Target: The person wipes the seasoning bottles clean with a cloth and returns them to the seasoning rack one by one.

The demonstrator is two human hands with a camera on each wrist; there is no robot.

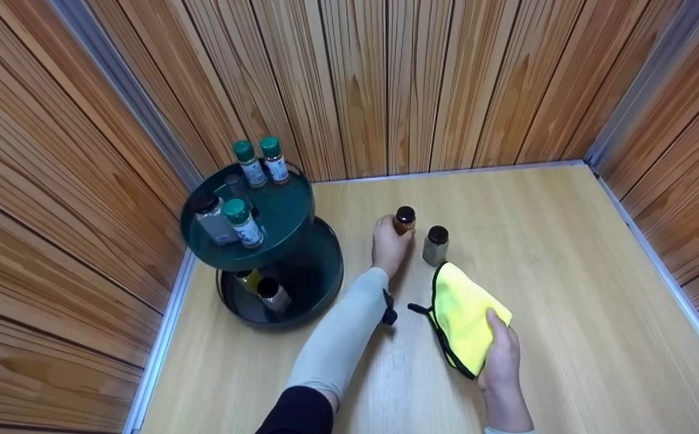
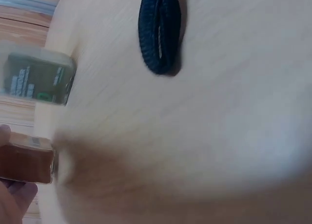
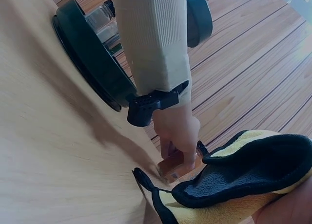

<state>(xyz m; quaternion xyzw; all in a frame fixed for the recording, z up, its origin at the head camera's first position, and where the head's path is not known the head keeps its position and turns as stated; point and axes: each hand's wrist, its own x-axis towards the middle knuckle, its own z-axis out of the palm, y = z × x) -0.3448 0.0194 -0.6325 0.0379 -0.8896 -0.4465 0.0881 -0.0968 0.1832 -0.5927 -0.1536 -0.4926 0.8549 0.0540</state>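
Observation:
My left hand [image 1: 390, 244] grips a spice jar [image 1: 404, 220] with a dark cap and reddish-brown contents, its fingers round the body. In the left wrist view that jar [image 2: 27, 161] is upright at or close to the table top; I cannot tell if it touches. Just right of it stands a second dark-capped spice jar [image 1: 436, 247] with grey-green contents. My right hand [image 1: 502, 355] holds a folded yellow cloth [image 1: 464, 313] with black edging and a black loop, thumb on top. Its grey inner side [image 3: 243, 177] shows in the right wrist view.
A dark green two-tier round rack [image 1: 283, 223] stands left of my left arm. Several spice jars are on its upper tier, among them a green-capped jar [image 1: 243, 223]; the lower tier holds a dark-capped jar [image 1: 274, 295] and a yellowish one. Wood-panelled walls [image 1: 355, 90] enclose the table.

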